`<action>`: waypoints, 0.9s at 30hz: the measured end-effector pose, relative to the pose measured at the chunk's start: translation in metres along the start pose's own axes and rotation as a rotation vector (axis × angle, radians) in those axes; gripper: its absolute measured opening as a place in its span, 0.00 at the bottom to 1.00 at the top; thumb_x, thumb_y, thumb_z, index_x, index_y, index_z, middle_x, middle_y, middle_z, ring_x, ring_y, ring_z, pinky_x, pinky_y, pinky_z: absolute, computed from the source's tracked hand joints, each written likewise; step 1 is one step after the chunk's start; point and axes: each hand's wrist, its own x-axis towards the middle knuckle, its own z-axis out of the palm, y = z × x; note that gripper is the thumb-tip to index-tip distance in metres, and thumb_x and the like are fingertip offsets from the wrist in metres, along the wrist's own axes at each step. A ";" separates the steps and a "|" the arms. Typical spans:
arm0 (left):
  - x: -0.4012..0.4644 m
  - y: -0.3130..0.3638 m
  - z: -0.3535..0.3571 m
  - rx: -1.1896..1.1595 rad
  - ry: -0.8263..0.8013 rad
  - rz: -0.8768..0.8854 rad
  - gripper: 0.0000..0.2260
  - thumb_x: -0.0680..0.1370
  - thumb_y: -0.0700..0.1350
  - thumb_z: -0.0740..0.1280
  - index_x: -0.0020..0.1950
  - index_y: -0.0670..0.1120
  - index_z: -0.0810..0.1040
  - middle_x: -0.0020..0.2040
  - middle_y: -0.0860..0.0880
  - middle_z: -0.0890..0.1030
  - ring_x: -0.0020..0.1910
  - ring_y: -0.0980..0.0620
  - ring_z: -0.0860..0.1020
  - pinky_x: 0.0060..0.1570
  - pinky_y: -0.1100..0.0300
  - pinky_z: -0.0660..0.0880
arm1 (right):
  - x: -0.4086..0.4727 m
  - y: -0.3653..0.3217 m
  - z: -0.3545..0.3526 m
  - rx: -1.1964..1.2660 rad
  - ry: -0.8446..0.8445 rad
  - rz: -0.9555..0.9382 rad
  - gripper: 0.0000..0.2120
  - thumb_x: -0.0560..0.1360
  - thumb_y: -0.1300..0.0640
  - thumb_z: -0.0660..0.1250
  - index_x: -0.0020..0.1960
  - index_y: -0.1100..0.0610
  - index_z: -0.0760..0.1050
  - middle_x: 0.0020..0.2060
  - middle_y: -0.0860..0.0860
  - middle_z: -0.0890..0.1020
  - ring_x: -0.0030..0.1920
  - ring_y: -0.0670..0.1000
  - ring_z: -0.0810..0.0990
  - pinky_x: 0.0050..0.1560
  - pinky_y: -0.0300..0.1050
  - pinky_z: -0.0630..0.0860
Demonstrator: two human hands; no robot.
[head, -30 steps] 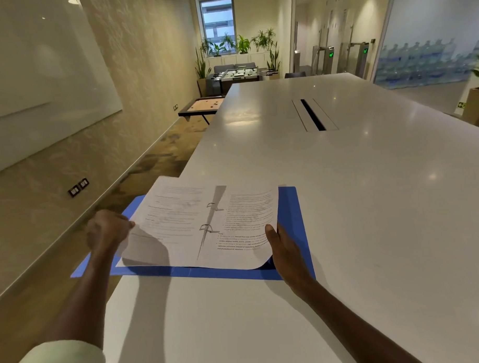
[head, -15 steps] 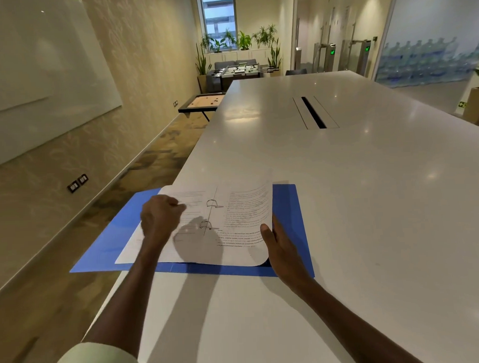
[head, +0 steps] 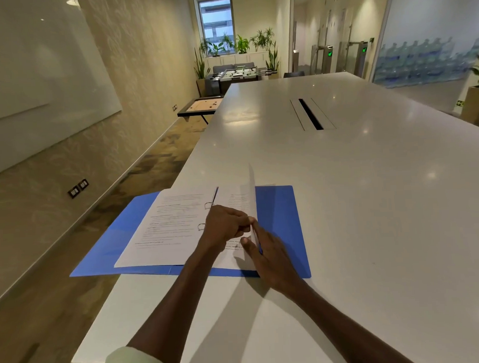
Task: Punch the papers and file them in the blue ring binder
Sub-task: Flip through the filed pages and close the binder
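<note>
The blue ring binder point(head: 277, 215) lies open at the table's near left edge, its left cover hanging over the edge. Printed papers point(head: 169, 227) sit on its two metal rings point(head: 208, 205). One sheet point(head: 252, 200) stands upright on edge above the right-hand stack. My left hand point(head: 226, 226) reaches across the rings and pinches that sheet's lower edge. My right hand point(head: 271, 259) lies flat, fingers spread, on the right-hand stack and cover, with its fingertips at the raised sheet. The hole punch is not in view.
The long white table point(head: 356, 204) stretches ahead, with a cable slot point(head: 310, 114) in its middle. The floor drops off left of the binder. A low game table point(head: 200, 106), a football table and plants stand at the far end.
My left hand moved from the left papers across the rings to the right stack and took hold of a sheet, which now stands upright. My right hand stayed on the right side.
</note>
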 end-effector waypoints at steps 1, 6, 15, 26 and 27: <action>0.001 -0.002 0.000 0.000 0.010 -0.005 0.06 0.73 0.37 0.73 0.47 0.36 0.84 0.40 0.41 0.84 0.27 0.58 0.81 0.30 0.69 0.77 | -0.001 0.001 0.000 -0.012 -0.005 -0.009 0.29 0.80 0.41 0.52 0.78 0.48 0.50 0.76 0.48 0.61 0.76 0.52 0.59 0.75 0.51 0.52; 0.004 -0.011 -0.003 0.006 0.086 -0.021 0.05 0.70 0.39 0.76 0.42 0.38 0.85 0.38 0.41 0.85 0.38 0.44 0.84 0.46 0.54 0.83 | -0.001 0.004 0.002 0.056 -0.012 0.030 0.38 0.74 0.31 0.48 0.78 0.50 0.50 0.74 0.48 0.63 0.74 0.53 0.62 0.76 0.55 0.57; 0.002 -0.018 -0.004 -0.053 0.094 -0.040 0.10 0.66 0.46 0.79 0.41 0.42 0.84 0.39 0.46 0.84 0.40 0.48 0.83 0.50 0.52 0.81 | 0.005 0.010 0.004 0.200 0.039 0.130 0.41 0.71 0.32 0.51 0.78 0.51 0.51 0.72 0.49 0.68 0.69 0.52 0.70 0.63 0.48 0.72; 0.004 0.001 -0.036 -0.055 0.101 -0.033 0.10 0.74 0.45 0.73 0.52 0.42 0.81 0.43 0.47 0.83 0.39 0.51 0.83 0.33 0.61 0.78 | 0.006 0.016 0.004 0.390 0.125 -0.045 0.32 0.72 0.29 0.54 0.71 0.43 0.59 0.65 0.41 0.73 0.58 0.43 0.76 0.50 0.34 0.79; 0.005 0.005 -0.045 -0.046 0.117 -0.013 0.09 0.75 0.45 0.72 0.52 0.43 0.82 0.43 0.47 0.84 0.39 0.50 0.83 0.34 0.60 0.78 | 0.005 0.015 0.004 0.389 0.120 -0.057 0.28 0.75 0.33 0.55 0.71 0.43 0.60 0.65 0.40 0.73 0.56 0.39 0.76 0.47 0.30 0.78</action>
